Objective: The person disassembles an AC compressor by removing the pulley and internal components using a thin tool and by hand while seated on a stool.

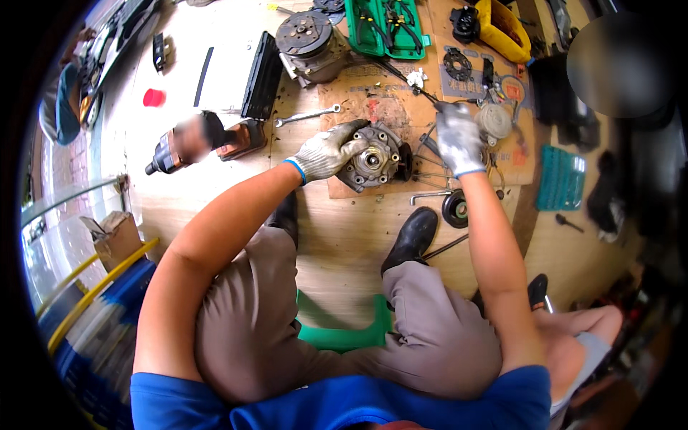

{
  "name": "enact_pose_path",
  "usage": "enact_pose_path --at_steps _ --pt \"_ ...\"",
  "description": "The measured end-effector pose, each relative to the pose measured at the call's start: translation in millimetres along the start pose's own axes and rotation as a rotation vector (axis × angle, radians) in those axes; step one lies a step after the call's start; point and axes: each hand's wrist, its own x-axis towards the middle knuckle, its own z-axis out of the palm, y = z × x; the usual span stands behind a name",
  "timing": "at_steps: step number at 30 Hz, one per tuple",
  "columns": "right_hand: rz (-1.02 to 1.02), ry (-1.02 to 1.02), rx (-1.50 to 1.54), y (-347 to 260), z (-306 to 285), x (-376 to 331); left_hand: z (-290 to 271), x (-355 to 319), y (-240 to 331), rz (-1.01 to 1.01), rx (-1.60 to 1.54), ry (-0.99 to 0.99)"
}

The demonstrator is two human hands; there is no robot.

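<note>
My left hand (326, 153), in a white knit glove with a blue cuff, grips the side of a round metal compressor part (371, 161). A shaft and a ring of bolt holes face up on this part, which rests on a stained cardboard sheet (401, 79). To the right, my gloved right hand (459, 140) is over the cardboard, smeared by motion. Its fingers cannot be made out, nor whether they hold anything. Several thin metal tools lie just left of it, and a round metal piece with a loop of wire (494, 120) is on its right.
A combination wrench (308, 115), a cordless power tool (190, 140) and a larger compressor (312, 46) lie left and beyond. A green tool case (387, 29) and a yellow container (504, 30) stand at the back. Near my boot (416, 233) is a pulley (455, 208). Another person's leg (573, 337) shows at right.
</note>
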Motion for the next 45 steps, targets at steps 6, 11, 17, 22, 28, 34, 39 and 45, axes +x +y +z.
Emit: enact_pose_path --at_steps 6,11,17,22,28,34,39,45 --pt "-0.067 0.365 0.445 -43.0 -83.2 -0.4 -1.4 2.7 -1.2 -0.027 -0.049 -0.033" --pt "-0.127 0.508 0.462 -58.0 -69.1 4.3 -4.5 1.7 5.0 -0.065 -0.061 -0.073" --pt "-0.209 0.503 0.425 -69.3 -59.0 13.9 -2.6 -2.2 2.2 -0.068 -0.069 -0.04" --pt "-0.298 0.482 0.383 -69.3 -57.1 16.5 -3.2 -1.1 4.1 -0.05 -0.043 -0.034" --pt "-0.381 0.213 0.625 -81.2 -80.1 2.7 -2.7 -1.1 -1.4 -0.037 -0.032 -0.037" --pt "-0.326 0.036 0.5 -73.2 -53.5 -5.7 -6.8 0.6 5.4 -0.089 0.004 -0.087" --pt "-0.112 -0.103 0.611 -58.5 -52.8 -6.4 -3.2 0.6 -3.0 -0.033 -0.03 -0.042" --pt "-0.29 -0.153 0.436 -63.4 -35.7 4.4 -4.4 -1.6 1.5 -0.065 -0.046 -0.056"
